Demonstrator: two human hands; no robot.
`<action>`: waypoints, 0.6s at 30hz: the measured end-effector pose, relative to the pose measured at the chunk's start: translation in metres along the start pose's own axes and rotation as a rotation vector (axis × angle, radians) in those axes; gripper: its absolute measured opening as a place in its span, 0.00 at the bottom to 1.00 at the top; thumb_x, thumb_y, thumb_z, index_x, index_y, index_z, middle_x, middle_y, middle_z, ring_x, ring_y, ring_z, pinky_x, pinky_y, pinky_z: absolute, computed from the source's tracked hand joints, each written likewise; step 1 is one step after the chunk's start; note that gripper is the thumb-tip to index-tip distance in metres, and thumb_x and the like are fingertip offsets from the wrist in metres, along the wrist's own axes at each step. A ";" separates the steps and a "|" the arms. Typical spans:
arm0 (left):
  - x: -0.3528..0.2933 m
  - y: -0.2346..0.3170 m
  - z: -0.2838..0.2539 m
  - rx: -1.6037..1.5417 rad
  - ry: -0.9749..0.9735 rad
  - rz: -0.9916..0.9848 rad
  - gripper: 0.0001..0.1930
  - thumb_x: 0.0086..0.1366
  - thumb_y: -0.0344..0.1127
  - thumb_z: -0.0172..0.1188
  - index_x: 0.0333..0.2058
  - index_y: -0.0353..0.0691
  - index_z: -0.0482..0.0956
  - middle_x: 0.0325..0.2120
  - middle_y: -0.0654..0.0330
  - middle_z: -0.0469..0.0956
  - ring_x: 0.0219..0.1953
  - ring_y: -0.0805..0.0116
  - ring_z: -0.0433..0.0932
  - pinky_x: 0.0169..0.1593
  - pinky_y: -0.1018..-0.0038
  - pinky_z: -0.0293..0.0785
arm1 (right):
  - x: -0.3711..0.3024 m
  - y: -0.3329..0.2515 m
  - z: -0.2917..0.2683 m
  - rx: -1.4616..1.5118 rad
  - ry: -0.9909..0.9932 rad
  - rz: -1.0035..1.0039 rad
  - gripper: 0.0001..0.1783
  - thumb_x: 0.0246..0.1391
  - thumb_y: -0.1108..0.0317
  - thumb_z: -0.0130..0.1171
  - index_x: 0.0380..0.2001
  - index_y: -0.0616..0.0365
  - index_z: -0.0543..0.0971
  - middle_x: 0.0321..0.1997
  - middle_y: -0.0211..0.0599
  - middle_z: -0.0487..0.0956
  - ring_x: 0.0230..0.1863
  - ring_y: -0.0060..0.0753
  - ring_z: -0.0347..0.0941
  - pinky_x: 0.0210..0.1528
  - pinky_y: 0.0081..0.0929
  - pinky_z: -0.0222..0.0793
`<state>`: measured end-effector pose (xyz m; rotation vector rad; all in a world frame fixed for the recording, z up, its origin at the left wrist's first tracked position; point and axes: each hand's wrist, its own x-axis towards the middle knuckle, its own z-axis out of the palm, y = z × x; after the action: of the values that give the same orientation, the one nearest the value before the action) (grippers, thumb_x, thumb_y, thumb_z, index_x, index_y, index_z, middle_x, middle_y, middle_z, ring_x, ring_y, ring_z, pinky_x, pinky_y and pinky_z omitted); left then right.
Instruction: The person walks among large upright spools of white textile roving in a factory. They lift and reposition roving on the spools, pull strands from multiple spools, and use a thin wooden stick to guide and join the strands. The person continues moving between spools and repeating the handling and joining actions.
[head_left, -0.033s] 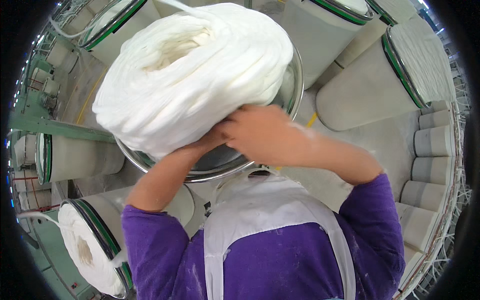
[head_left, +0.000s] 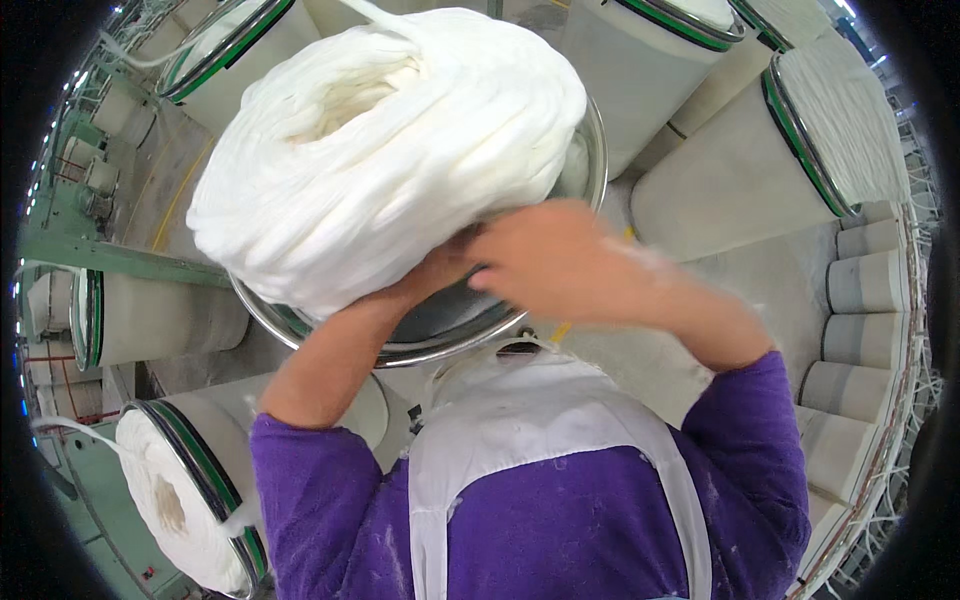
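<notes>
Here's the big white coil [head_left: 440,150], tilted, much of it standing above the shiny rim [head_left: 400,354] of the drum in front of me! My left hand [head_left: 438,268] is tucked at its near underside, the forearm right against it; those fingers are hidden, so whether they grip or lie flat, I can't tell. My right hand [head_left: 550,250] crosses in beside the left, blurred, thumb showing, other fingertips out of sight: clamped or loose, no telling!

So, the score: the coil's layers are together, its middle hole open, and a loose strand [head_left: 368,14] runs off the far top. What's left? The coil isn't level or settled in the drum, and there's a gap along the near rim. I'd call it mid-job, with the underside yet to be sorted.
</notes>
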<state>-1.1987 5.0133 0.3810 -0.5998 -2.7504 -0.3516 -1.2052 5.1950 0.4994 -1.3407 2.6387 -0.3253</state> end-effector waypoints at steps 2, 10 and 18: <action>0.016 -0.005 0.002 0.077 0.074 -0.028 0.19 0.62 0.44 0.51 0.49 0.44 0.74 0.44 0.54 0.77 0.45 0.52 0.75 0.53 0.60 0.68 | -0.015 0.034 -0.020 -0.085 -0.144 0.302 0.23 0.54 0.45 0.52 0.39 0.53 0.80 0.38 0.43 0.80 0.41 0.45 0.77 0.40 0.40 0.72; 0.026 -0.010 -0.037 -0.023 -0.058 -0.237 0.22 0.63 0.44 0.52 0.53 0.41 0.72 0.51 0.48 0.73 0.55 0.47 0.68 0.60 0.59 0.61 | 0.021 0.139 0.018 -0.651 -0.121 0.344 0.18 0.45 0.57 0.62 0.33 0.60 0.80 0.37 0.41 0.80 0.50 0.49 0.72 0.46 0.45 0.69; 0.029 -0.028 -0.056 -0.233 0.064 -0.421 0.21 0.63 0.40 0.52 0.52 0.35 0.71 0.52 0.46 0.72 0.57 0.46 0.66 0.61 0.61 0.59 | -0.061 0.234 -0.068 0.104 0.192 0.474 0.19 0.45 0.55 0.60 0.36 0.60 0.80 0.37 0.42 0.79 0.38 0.37 0.74 0.40 0.35 0.67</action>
<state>-1.2225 4.9820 0.4380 -0.0481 -2.7777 -0.7786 -1.3676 5.3864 0.5058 -0.6474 2.9363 -0.5321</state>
